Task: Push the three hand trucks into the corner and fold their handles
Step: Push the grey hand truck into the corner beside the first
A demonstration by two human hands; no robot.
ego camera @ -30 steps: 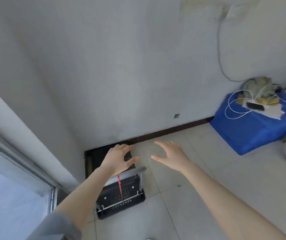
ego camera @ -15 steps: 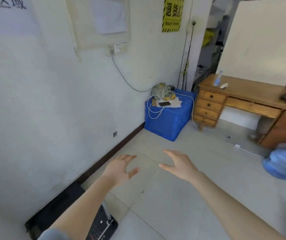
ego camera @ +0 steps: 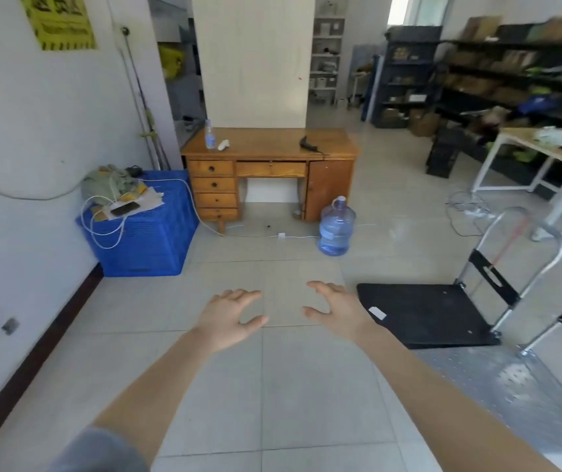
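A: Starting at the left, what's there?

B: A white wall, a blue crate (ego camera: 143, 233) against it with a phone and cables on top, then a wooden desk (ego camera: 269, 165) and a water jug (ego camera: 336, 226) on the floor. No hand truck on that side.

A: And the hands?

B: The left hand (ego camera: 228, 318) and the right hand (ego camera: 337, 310) are both held out over bare floor tiles, fingers spread and loosely curled, grasping nothing.

A: So where are the trucks?

B: To the right. A black-decked hand truck (ego camera: 426, 313) stands just beside the right hand, its silver handle (ego camera: 517, 253) upright at the far end. A second, metal-decked hand truck (ego camera: 511, 393) sits nearer, at the lower right, its handle also raised.

A: Which step, then?

B: I'd judge it's the fetch of one of these two. Next calls for turning right, reaching a handle, and steering the truck toward the corner, which isn't in view here.
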